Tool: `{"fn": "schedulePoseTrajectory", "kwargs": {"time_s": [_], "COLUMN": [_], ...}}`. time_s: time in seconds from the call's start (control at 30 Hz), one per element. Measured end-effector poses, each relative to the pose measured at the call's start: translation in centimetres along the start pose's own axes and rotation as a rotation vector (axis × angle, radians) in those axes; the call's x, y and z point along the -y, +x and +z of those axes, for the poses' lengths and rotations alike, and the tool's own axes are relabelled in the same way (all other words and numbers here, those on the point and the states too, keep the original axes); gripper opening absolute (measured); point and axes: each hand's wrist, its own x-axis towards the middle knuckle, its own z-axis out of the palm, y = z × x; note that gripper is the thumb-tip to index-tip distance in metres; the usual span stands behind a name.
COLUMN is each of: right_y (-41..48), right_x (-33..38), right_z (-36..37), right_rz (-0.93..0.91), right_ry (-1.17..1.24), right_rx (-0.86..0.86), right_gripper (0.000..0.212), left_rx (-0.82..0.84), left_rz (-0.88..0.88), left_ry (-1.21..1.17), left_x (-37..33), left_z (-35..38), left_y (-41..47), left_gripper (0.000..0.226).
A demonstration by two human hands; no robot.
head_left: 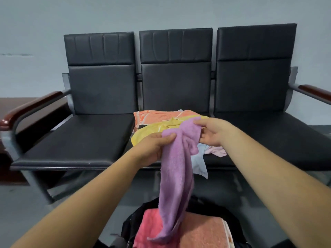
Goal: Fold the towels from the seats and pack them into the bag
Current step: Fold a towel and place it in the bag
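The lilac terry towel (177,176) was grasped at its top edge by both grips. The left grip (154,147) was clenched round one corner with the thumb laid over the cloth. The right grip (213,133) was closed on the other corner between thumb and fingers. The top edge was held slack between them, above the front of the middle seat. The rest was left hanging in a narrow bunched strip.

Its lower end was seen over a folded coral-pink towel (148,228), which was packed beside a folded salmon towel (202,233) in the open black bag (129,228) on the floor.

Behind the grips, a crumpled yellow towel (150,131) and an orange patterned towel (161,116) were heaped on the middle seat of the black padded three-seat bench (80,136). A pale blue cloth (198,161) was draped over the seat's front edge, and a pale pink cloth (217,151) was bunched beside it.

The heap was flanked by the broad uncovered pads of the left and right seats. These were bounded at the outer ends by dark wooden armrests (26,108).
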Motion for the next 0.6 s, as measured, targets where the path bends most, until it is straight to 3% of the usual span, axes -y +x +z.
{"fn": "schedulePoseTrajectory", "kwargs": {"time_s": [0.1, 0.2, 0.27, 0.47, 0.53, 0.6], "right_y": [0.1, 0.9, 1.5, 2.1, 2.3, 2.7], "right_x": [-2.9, -5.3, -6.4, -6.7, -6.3, -6.0], "right_z": [-0.2, -0.8, -1.4, -2.0, -1.8, -1.6], "right_rz": [0.07, 0.102, 0.156, 0.164, 0.101, 0.008], "right_ry": [0.039, 0.081, 0.087, -0.097, -0.071, 0.064], "right_rx": [0.123, 0.242, 0.307, 0.429, 0.415, 0.378], "right_gripper": [0.036, 0.072, 0.08, 0.045, 0.04, 0.035], "left_rx": [0.039, 0.041, -0.009, -0.064, -0.089, 0.012], "left_rz": [0.046, 0.021, 0.005, -0.065, -0.074, -0.1], "left_ry": [-0.199, -0.437, -0.513, -0.378, -0.253, -0.148], "left_x": [0.5, 1.6, 2.2, 2.1, 2.2, 2.6], "left_z": [0.3, -0.3, -0.7, -1.4, -1.5, -2.0], "left_y": [0.8, 1.6, 2.0, 4.1, 4.6, 4.5], "left_gripper": [0.05, 0.053, 0.053, 0.043, 0.044, 0.058]}}
